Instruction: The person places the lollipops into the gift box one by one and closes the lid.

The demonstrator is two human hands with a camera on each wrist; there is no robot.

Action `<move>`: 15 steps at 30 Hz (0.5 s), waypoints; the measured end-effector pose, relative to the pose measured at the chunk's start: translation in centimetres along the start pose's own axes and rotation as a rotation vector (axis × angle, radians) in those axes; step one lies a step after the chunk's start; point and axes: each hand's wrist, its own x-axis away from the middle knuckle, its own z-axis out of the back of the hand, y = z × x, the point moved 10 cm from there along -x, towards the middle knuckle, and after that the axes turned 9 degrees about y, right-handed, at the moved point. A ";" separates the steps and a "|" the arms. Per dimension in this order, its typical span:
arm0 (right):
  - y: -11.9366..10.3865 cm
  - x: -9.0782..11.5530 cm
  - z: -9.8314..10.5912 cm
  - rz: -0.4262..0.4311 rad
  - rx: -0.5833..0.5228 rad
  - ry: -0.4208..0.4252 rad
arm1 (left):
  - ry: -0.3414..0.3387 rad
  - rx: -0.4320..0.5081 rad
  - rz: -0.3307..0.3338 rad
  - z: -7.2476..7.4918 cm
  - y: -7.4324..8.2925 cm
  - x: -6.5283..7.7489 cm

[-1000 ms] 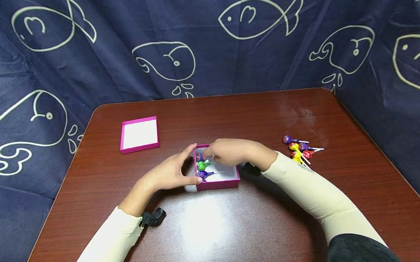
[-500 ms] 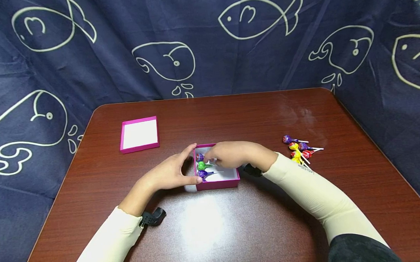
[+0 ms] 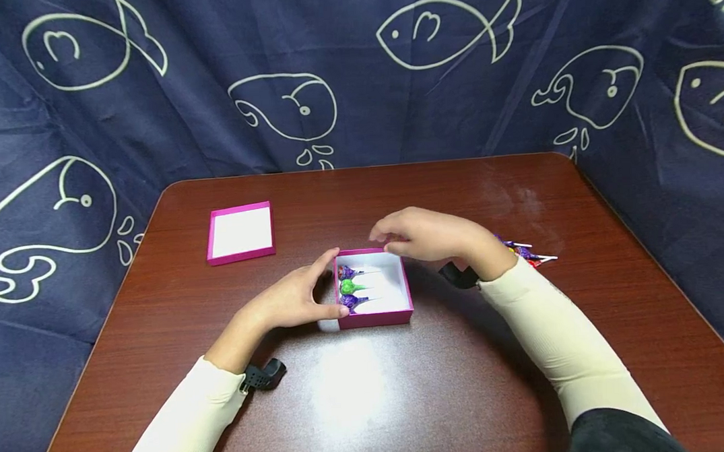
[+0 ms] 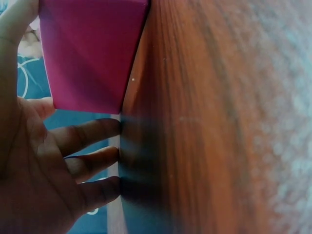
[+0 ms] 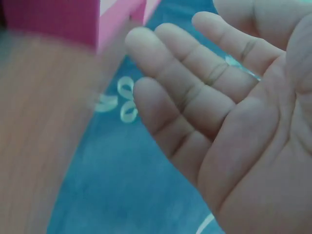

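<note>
A pink box (image 3: 375,318) with a white inside stands on the table. Along its left side lie three wrapped lollipops: a purple lollipop (image 3: 347,272) at the back, a green lollipop (image 3: 348,286) in the middle and another purple lollipop (image 3: 350,300) in front, sticks pointing right. My left hand (image 3: 292,298) holds the box's left side between thumb and index finger. In the left wrist view, the other fingers are spread below the pink wall (image 4: 95,53). My right hand (image 3: 432,235) is over the far right corner, fingers loosely bent, with nothing in the palm (image 5: 263,146).
A shallow pink lid (image 3: 241,232), white side up, lies at the back left of the brown table (image 3: 466,383). Several more lollipops (image 3: 527,252) lie at the right, partly hidden by the right sleeve. A blue cloth (image 3: 357,118) with fish drawings hangs behind.
My right hand has lifted out of the box and moved back and to the right, uncovering the back purple lollipop. The right forearm now hides some loose lollipops. My left hand stays put.
</note>
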 end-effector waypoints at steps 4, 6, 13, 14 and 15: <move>3.5 1.6 2.0 -0.114 0.017 0.020 | -0.004 0.003 0.006 -0.1 0.0 0.0; 5.7 2.5 2.6 -0.181 0.022 0.008 | -0.007 0.003 0.009 -0.2 0.0 0.1; 12.7 6.3 3.9 -0.393 -0.007 -0.020 | -0.007 -0.001 0.010 -0.1 0.0 0.1; 13.4 6.8 4.1 -0.415 -0.013 -0.020 | -0.008 -0.002 0.010 -0.1 0.0 0.1; 14.1 7.5 4.2 -0.440 -0.019 -0.024 | -0.010 -0.003 0.008 -0.1 0.1 0.0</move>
